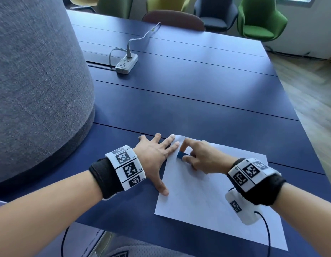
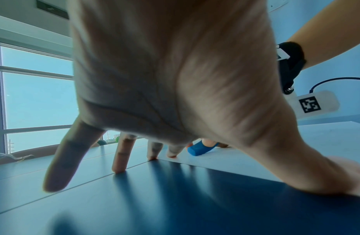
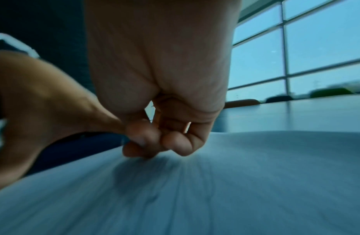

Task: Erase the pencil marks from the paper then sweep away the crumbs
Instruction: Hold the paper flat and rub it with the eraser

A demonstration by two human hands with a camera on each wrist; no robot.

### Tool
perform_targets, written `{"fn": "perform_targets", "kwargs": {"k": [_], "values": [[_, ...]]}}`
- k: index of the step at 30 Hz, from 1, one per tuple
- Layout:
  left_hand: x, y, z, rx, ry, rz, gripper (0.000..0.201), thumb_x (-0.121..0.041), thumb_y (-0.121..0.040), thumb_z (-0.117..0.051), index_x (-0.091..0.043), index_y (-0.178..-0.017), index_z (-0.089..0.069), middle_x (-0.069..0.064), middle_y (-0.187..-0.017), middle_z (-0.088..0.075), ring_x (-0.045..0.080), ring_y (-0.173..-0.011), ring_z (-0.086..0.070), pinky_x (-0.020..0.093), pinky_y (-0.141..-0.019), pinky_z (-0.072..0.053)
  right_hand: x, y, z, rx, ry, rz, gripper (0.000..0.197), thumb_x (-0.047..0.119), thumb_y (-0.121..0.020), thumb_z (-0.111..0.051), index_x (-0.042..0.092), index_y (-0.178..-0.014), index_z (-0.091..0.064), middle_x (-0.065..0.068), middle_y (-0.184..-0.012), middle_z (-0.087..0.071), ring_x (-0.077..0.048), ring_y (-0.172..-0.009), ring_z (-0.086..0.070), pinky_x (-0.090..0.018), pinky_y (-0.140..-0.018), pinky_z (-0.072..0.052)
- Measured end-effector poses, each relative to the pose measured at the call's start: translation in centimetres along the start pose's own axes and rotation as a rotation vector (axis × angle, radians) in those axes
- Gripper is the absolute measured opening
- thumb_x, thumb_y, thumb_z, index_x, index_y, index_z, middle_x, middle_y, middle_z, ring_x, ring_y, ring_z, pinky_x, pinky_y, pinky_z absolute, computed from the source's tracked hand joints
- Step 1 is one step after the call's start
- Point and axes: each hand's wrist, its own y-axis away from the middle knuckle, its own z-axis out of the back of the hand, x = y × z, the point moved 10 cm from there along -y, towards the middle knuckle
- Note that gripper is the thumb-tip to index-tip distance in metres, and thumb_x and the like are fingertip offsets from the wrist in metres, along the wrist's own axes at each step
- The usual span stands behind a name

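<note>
A white sheet of paper (image 1: 207, 193) lies on the dark blue table (image 1: 188, 101) near its front edge. My left hand (image 1: 157, 154) is spread flat, with its thumb and two fingertips pressing on the paper's left edge and far corner. My right hand (image 1: 196, 156) pinches a small blue eraser (image 1: 181, 155) and holds it against the paper near the far left corner. In the left wrist view the eraser (image 2: 201, 148) touches the paper (image 2: 295, 151) just beyond my left fingertips (image 2: 119, 168). Faint pencil lines run across the paper (image 3: 215, 190) in the blurred right wrist view.
A large grey fabric-covered round body (image 1: 35, 86) stands at the left edge of the table. A white power strip (image 1: 126, 64) with a plugged cable lies at the back. Chairs (image 1: 261, 17) stand beyond the far edge. Wooden floor (image 1: 312, 93) shows to the right.
</note>
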Motion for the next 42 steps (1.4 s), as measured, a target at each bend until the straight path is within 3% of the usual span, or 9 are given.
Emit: {"fn": "perform_targets", "kwargs": {"k": [4,10,14,20,25,30,35,39,42], "values": [[0.1,0.1,-0.1,0.022,-0.001,0.006,0.146,-0.088,-0.05,-0.066,-0.027,-0.154,0.017,-0.007,-0.161,0.02,0.031,-0.144,-0.006,0.061,-0.102,-0.027,-1.7,-1.3,2.8,-0.137,0.076,-0.076,0.007,0.03,-0.091,-0.053,0.032,-0.095,-0.049,0.001,-0.08,-0.058,-0.023,-0.076,-0.055,-0.036,-0.076,-0.05],[0.1,0.1,-0.1,0.025,0.017,0.008,0.146,-0.088,-0.05,-0.067,-0.027,-0.154,0.015,-0.008,-0.161,0.022,0.031,-0.144,-0.005,0.064,-0.097,-0.034,1.0,0.7,-1.1,0.068,0.017,0.07,0.007,0.018,-0.094,-0.054,0.021,-0.098,-0.05,0.006,-0.062,-0.051,-0.001,-0.043,-0.048,-0.014,-0.045,-0.038],[0.0,0.2,0.0,0.027,0.023,0.011,0.146,-0.087,-0.05,-0.068,-0.026,-0.154,0.015,-0.008,-0.161,0.02,0.028,-0.143,-0.008,0.057,-0.093,-0.044,0.2,0.1,1.3,-0.078,0.067,0.056,0.008,0.022,-0.092,-0.056,0.022,-0.099,-0.052,0.013,-0.064,-0.048,-0.004,-0.058,-0.047,-0.029,-0.065,-0.042],[-0.1,0.1,0.0,0.041,0.0,0.014,0.146,-0.086,-0.051,-0.068,-0.026,-0.154,0.015,-0.006,-0.161,0.021,0.03,-0.144,-0.006,0.056,-0.095,-0.043,3.5,4.1,-3.6,0.167,0.154,0.249,0.012,0.015,-0.09,-0.056,0.019,-0.101,-0.055,0.012,-0.054,-0.042,-0.003,-0.049,-0.044,-0.017,-0.051,-0.032],[0.0,0.0,-0.1,0.045,0.001,0.012,0.146,-0.087,-0.051,-0.067,-0.026,-0.154,0.016,-0.006,-0.161,0.021,0.03,-0.144,-0.007,0.056,-0.098,-0.041,2.2,2.4,-0.8,-0.009,0.153,0.175,0.012,0.016,-0.09,-0.056,0.02,-0.101,-0.055,0.012,-0.057,-0.043,-0.005,-0.053,-0.041,-0.029,-0.062,-0.035],[0.0,0.0,-0.1,0.052,-0.003,0.018,0.146,-0.086,-0.05,-0.068,-0.027,-0.154,0.015,-0.005,-0.162,0.021,0.032,-0.145,-0.006,0.058,-0.1,-0.037,3.5,5.3,-3.9,0.198,0.143,0.244,0.012,0.015,-0.089,-0.056,0.021,-0.099,-0.057,0.014,-0.05,-0.05,-0.003,-0.049,-0.046,-0.015,-0.05,-0.032],[0.0,0.0,0.0,0.061,-0.014,0.02,0.147,-0.088,-0.049,-0.067,-0.026,-0.154,0.016,-0.005,-0.162,0.021,0.031,-0.144,-0.008,0.058,-0.1,-0.036,2.8,4.2,-2.1,0.051,0.197,0.204,0.01,0.016,-0.09,-0.056,0.019,-0.1,-0.055,0.012,-0.056,-0.041,-0.004,-0.052,-0.04,-0.029,-0.059,-0.034],[-0.1,0.0,0.0,0.06,-0.033,0.027,0.147,-0.088,-0.049,-0.067,-0.026,-0.155,0.015,-0.004,-0.162,0.02,0.031,-0.145,-0.009,0.058,-0.101,-0.036,4.0,6.3,-4.1,0.191,0.239,0.262,0.012,0.017,-0.092,-0.056,0.023,-0.102,-0.057,0.012,-0.055,-0.04,-0.005,-0.05,-0.04,-0.025,-0.054,-0.035],[0.0,0.1,0.1,0.065,-0.032,0.027,0.146,-0.088,-0.05,-0.066,-0.026,-0.154,0.016,-0.004,-0.162,0.021,0.032,-0.145,-0.007,0.058,-0.103,-0.035,3.6,5.0,-2.2,0.061,0.232,0.218,0.012,0.017,-0.092,-0.056,0.021,-0.103,-0.057,0.014,-0.058,-0.039,-0.003,-0.053,-0.04,-0.024,-0.053,-0.033]]}}
